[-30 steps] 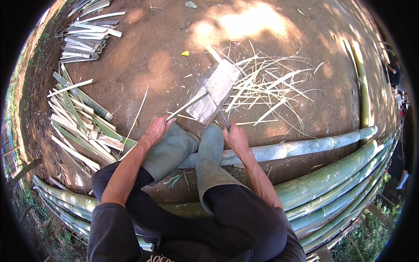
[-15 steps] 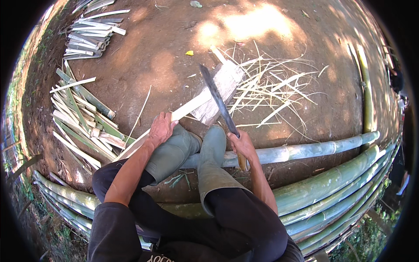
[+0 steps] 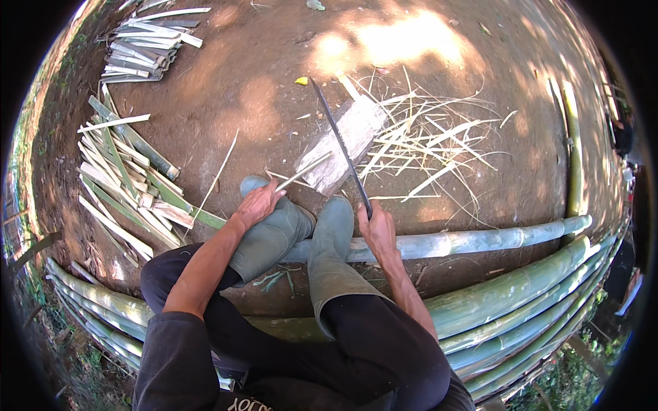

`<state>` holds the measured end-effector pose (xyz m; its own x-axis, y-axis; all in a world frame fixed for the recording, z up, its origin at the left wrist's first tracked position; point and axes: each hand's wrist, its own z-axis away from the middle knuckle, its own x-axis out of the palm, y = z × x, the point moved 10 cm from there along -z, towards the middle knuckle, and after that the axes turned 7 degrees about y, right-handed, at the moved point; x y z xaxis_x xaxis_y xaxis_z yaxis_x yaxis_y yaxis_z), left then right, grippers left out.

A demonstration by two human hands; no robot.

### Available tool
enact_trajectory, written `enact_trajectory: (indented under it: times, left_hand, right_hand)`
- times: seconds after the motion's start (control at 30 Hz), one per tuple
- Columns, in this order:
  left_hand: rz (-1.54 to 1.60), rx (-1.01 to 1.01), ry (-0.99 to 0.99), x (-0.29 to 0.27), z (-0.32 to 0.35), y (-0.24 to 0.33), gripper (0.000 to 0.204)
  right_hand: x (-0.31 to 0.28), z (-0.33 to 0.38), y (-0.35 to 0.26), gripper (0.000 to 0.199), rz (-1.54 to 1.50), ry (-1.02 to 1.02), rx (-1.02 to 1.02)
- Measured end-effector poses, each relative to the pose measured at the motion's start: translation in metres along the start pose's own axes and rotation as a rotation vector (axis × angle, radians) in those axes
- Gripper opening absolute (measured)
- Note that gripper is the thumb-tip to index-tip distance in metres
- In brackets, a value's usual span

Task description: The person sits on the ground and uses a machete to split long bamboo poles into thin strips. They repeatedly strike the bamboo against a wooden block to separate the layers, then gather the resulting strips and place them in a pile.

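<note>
My left hand (image 3: 260, 203) is closed around a pale bamboo strip (image 3: 306, 170), which is turned nearly edge-on. The strip's far end lies over the near part of a wooden block (image 3: 349, 137) on the ground. In my right hand (image 3: 377, 226) is the handle of a machete (image 3: 340, 142). Its long dark blade slants up and left above the block, its narrow edge toward me, just past the strip's end. Whether blade and strip touch I cannot tell. My fingers hide most of the machete's handle.
Thin bamboo shavings (image 3: 432, 144) litter the soil right of the block. Split bamboo strips (image 3: 130, 178) are heaped at left, with a stacked bundle (image 3: 140, 51) farther off. A bamboo pole (image 3: 473, 242) lies behind my boots (image 3: 334, 229); thick green poles (image 3: 507, 288) lie nearer me.
The bamboo strip has rolled from its broad face to its narrow edge, and its far end has drawn back toward me. The machete blade has turned more edge-on, its tip slightly farther away.
</note>
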<state>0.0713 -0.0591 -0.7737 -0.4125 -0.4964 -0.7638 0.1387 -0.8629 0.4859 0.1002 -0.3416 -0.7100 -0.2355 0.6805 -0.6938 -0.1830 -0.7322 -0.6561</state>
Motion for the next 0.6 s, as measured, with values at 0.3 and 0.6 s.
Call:
enact_trajectory:
  times: [0.3, 0.6]
  left_hand:
    - [-0.043, 0.02, 0.033, -0.033, -0.003, 0.016, 0.03]
    - [-0.068, 0.064, 0.02, -0.042, -0.022, 0.011, 0.035]
  right_hand:
    - [-0.019, -0.009, -0.019, 0.023, -0.088, 0.115, -0.088]
    - [0.007, -0.015, -0.012, 0.022, 0.067, 0.018, -0.098]
